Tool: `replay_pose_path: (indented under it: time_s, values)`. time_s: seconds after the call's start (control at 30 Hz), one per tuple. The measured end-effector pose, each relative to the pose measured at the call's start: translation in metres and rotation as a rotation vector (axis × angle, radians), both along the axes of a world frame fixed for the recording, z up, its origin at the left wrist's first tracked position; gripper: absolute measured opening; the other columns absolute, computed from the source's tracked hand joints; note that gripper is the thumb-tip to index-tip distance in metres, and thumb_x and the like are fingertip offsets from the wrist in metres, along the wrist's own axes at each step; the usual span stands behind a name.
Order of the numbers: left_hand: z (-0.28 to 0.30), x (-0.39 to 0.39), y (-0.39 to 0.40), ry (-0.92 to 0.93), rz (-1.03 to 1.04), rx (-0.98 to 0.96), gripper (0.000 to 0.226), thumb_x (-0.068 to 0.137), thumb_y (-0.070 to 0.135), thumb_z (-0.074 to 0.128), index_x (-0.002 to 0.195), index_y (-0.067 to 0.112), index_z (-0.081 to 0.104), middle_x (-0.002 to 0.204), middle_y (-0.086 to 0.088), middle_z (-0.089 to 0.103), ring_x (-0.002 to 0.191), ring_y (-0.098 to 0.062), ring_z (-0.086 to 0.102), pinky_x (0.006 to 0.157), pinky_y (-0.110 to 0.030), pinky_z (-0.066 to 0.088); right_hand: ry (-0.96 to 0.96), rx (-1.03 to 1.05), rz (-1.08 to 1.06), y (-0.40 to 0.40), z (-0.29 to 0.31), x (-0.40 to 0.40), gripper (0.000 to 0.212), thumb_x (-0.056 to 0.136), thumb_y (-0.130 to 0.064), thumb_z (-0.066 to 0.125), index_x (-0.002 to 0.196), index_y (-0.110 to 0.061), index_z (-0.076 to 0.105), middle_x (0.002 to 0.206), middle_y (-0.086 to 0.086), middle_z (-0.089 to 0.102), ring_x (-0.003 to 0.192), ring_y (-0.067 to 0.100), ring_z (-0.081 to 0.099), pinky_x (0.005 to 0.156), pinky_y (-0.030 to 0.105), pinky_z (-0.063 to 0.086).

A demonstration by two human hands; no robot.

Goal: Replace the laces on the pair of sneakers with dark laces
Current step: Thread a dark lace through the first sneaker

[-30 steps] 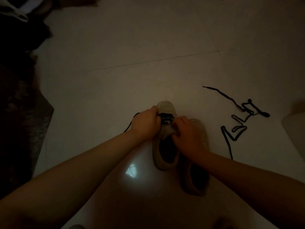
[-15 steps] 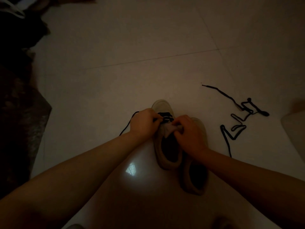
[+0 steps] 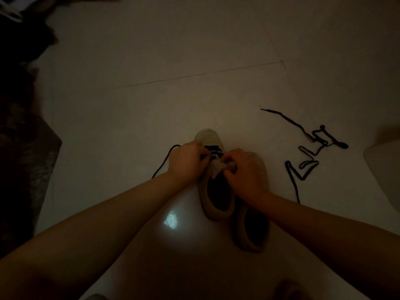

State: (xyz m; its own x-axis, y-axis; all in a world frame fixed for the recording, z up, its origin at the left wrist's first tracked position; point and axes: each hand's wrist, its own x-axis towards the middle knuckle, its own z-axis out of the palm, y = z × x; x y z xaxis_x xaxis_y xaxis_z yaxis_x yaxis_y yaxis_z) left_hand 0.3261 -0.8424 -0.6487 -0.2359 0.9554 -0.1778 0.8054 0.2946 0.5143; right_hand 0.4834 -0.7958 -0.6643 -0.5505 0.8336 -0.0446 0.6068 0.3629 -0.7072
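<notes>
Nearby, spare lace (image 3: 307,156) beside sneakers (image 3: 218,191)

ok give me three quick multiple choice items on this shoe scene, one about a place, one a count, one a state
1. Where does the loose dark lace lie?
A. on the floor right of the sneakers
B. inside a sneaker
C. over the left forearm

2. How many sneakers are in view?
A. one
B. two
C. three

3. What is the right hand doing?
A. resting flat on the floor
B. gripping the tongue of the left sneaker
C. lifting the loose lace

Answers:
1 A, it lies tangled on the tile beside the right sneaker.
2 B, the pair stands side by side.
3 B, its fingers curl round the pale tongue.
</notes>
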Motion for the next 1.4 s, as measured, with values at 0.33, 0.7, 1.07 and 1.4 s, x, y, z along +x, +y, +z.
replay_pose_path:
  time_s: [0.33, 0.7, 1.07, 1.4]
  values:
    - [-0.008, 0.013, -0.001, -0.313, 0.254, -0.015, 0.02, 0.088, 0.025, 0.062, 0.104, 0.02, 0.073, 0.106, -0.006, 0.062, 0.098, -0.019, 0.059, 0.077, -0.027, 0.044, 0.008, -0.217, -0.067, 0.005, 0.004, 0.004, 0.038, 0.08, -0.026, 0.063, 0.113, -0.008, 0.064, 0.115, -0.001, 0.049, 0.1, 0.004, 0.049, 0.077, -0.007, 0.03]
    - [-0.005, 0.022, -0.004, -0.413, 0.349, 0.001, 0.021, 0.087, 0.02, 0.064, 0.105, 0.011, 0.072, 0.108, -0.011, 0.064, 0.1, -0.023, 0.06, 0.079, -0.023, 0.043, -0.065, -0.138, -0.08, 0.012, 0.009, -0.014, 0.014, 0.083, -0.012, 0.067, 0.094, -0.003, 0.072, 0.098, 0.015, 0.063, 0.095, 0.023, 0.055, 0.079, 0.02, 0.038]
    - [-0.013, 0.024, -0.004, -0.382, 0.356, -0.01, 0.022, 0.089, 0.025, 0.063, 0.106, 0.015, 0.071, 0.111, -0.01, 0.059, 0.102, -0.022, 0.057, 0.077, -0.02, 0.039, -0.152, -0.108, -0.026, 0.013, 0.002, -0.015, 0.009, 0.091, -0.009, 0.054, 0.09, -0.001, 0.058, 0.104, 0.011, 0.05, 0.083, 0.015, 0.047, 0.075, 0.029, 0.042]
    - [-0.015, 0.025, -0.004, -0.308, 0.328, -0.017, 0.023, 0.089, 0.03, 0.061, 0.108, 0.019, 0.07, 0.112, -0.009, 0.056, 0.106, -0.024, 0.054, 0.082, -0.027, 0.044, -0.307, -0.205, 0.041, 0.022, 0.008, -0.017, 0.016, 0.095, -0.014, 0.049, 0.102, 0.0, 0.054, 0.119, 0.013, 0.043, 0.098, 0.025, 0.051, 0.087, 0.033, 0.043]
